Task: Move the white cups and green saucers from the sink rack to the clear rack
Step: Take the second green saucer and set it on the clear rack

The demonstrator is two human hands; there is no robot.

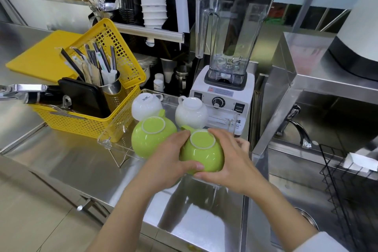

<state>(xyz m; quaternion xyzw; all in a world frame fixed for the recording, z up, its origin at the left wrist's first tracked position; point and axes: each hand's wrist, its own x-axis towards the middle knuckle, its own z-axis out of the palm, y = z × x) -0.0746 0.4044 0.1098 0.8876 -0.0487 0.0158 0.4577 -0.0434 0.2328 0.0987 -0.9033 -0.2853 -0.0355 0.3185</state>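
Observation:
Both hands hold one upside-down green cup (201, 152) over the front right of the clear rack (106, 137). My left hand (167, 161) grips its left side and my right hand (231, 159) wraps its right side. Another upside-down green cup (151, 137) sits in the rack just to the left. Behind them two white cups stand upside down in the rack, one at the back left (146, 106) and one at the back right (191, 112). The black wire sink rack (335, 172) is at the far right over the sink.
A yellow basket (88, 122) with utensils stands left of the clear rack. A blender (227, 71) stands right behind it. A steel shelf (286, 80) and a tap (296, 127) are to the right. A white cloth (362, 161) lies on the sink rack.

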